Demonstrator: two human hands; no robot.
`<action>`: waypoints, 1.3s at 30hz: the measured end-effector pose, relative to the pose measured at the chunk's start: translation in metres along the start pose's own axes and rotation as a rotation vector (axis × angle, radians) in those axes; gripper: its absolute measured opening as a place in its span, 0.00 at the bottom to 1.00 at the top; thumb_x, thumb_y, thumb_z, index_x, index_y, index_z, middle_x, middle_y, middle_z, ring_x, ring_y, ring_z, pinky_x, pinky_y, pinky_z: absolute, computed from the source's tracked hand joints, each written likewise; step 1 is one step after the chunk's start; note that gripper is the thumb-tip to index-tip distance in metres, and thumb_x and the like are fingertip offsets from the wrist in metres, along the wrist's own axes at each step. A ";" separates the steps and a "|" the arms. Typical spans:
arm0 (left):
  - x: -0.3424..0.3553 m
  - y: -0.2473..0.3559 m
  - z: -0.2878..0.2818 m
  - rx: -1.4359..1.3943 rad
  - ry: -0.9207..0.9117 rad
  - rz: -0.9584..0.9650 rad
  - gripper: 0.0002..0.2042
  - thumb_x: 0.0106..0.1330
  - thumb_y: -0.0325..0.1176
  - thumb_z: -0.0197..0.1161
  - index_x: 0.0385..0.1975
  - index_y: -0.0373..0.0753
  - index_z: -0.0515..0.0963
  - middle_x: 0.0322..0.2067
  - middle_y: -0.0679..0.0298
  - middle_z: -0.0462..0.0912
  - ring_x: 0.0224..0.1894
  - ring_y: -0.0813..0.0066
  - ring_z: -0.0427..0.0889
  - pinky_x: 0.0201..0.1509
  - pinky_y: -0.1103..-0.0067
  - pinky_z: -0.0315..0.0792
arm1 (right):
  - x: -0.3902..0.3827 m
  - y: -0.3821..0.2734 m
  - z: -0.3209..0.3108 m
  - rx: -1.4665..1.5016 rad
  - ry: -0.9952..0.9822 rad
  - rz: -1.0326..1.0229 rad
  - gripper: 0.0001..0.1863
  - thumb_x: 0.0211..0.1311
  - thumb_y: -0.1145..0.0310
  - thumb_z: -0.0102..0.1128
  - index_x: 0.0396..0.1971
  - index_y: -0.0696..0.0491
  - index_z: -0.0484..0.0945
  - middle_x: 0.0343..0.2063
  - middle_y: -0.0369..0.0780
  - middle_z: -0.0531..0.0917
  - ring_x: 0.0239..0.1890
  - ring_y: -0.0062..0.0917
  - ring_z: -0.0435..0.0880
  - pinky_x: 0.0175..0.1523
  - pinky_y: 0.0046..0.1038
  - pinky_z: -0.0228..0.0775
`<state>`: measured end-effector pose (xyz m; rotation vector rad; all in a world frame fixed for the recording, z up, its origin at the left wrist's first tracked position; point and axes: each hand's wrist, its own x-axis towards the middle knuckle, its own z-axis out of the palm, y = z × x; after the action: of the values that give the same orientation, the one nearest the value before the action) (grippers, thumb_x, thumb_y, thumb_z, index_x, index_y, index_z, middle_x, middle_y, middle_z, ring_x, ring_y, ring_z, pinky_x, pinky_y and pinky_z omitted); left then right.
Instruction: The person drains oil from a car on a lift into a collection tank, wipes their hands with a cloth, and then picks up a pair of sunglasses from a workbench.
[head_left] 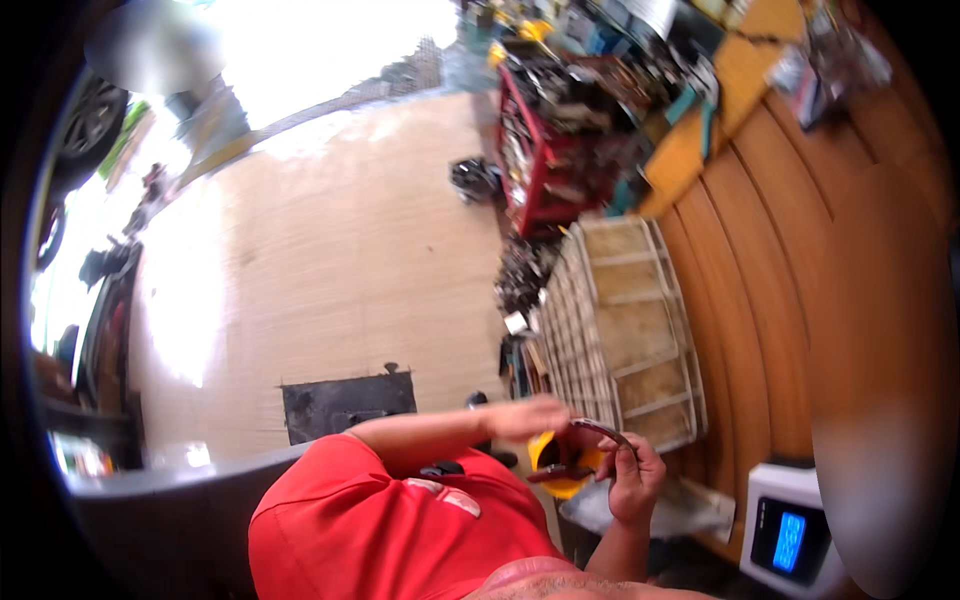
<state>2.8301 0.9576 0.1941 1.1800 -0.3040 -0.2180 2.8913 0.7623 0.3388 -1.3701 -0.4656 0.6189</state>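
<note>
My right hand (632,478) is closed around one end of a curved, glossy dark-brown piece (600,431); its exact kind I cannot make out. A second dark-brown strip (562,472) shows lower down, and I cannot tell whether the two are joined. My left hand (535,418) reaches across from the left beside the upper end of the curved piece. Motion smears its fingers, so its grip does not show. Behind and below the curved piece is a bright yellow object (545,455), partly covered.
A white wire rack (600,345) stands just beyond my hands. Past it, a red cart (545,165) carries cluttered parts. Brown slatted boards (740,270) run along the right, with a white box with a blue display (790,535). A dark plate (350,405) lies on the pale floor.
</note>
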 end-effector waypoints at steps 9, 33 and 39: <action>-0.082 0.031 0.098 -0.385 0.857 0.007 0.22 0.73 0.45 0.43 0.55 0.34 0.70 0.49 0.61 0.76 0.47 0.77 0.75 0.52 0.77 0.70 | 0.044 0.082 0.050 0.043 -0.157 0.040 0.14 0.65 0.64 0.55 0.44 0.57 0.69 0.28 0.32 0.74 0.26 0.12 0.70 0.32 0.14 0.63; -0.376 -0.125 0.704 -0.514 2.616 1.127 0.13 0.65 0.38 0.57 0.40 0.33 0.76 0.37 0.62 0.79 0.42 0.74 0.78 0.48 0.76 0.73 | -0.526 0.205 0.241 -0.514 -2.427 -0.549 0.19 0.52 0.61 0.64 0.41 0.56 0.75 0.27 0.47 0.81 0.31 0.38 0.82 0.36 0.32 0.71; -0.425 -0.224 0.904 -0.376 2.937 1.586 0.11 0.66 0.35 0.54 0.38 0.32 0.74 0.38 0.59 0.78 0.41 0.71 0.78 0.49 0.76 0.73 | -0.791 0.226 0.217 -0.225 -2.785 -0.701 0.17 0.54 0.63 0.62 0.42 0.54 0.74 0.28 0.49 0.79 0.33 0.42 0.80 0.39 0.38 0.70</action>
<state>2.1170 0.2255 0.2496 0.4463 -1.6489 -2.9773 2.1232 0.4295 0.1867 0.6088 -2.9153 1.4693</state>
